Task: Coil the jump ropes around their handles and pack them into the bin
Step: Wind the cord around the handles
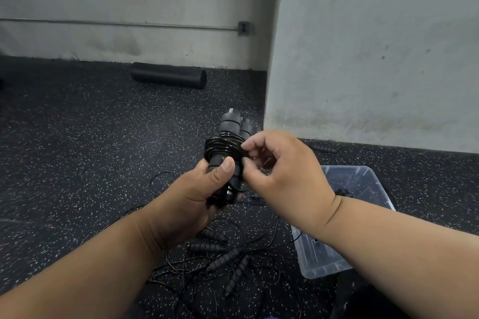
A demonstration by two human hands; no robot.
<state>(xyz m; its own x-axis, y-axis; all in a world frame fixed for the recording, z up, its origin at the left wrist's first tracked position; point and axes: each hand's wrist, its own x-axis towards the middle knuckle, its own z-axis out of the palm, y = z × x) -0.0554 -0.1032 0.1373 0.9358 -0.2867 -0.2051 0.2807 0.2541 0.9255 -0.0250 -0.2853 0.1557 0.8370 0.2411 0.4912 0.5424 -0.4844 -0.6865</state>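
1. Head view: my left hand (204, 184) grips paired handles (232, 124), coiled rope (223, 146) around them.
2. Right hand (280, 166) pinches coil; tuck end tight.
3. Bin (363, 215) at 4 o'clock; loose ropes (225, 261) on floor at 6.

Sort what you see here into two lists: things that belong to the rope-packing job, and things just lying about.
Part of the job: coiled jump rope gripped by the left hand, right hand pinching its cord, loose ropes on the floor, clear bin.

Lying about: foam roller, wall outlet.
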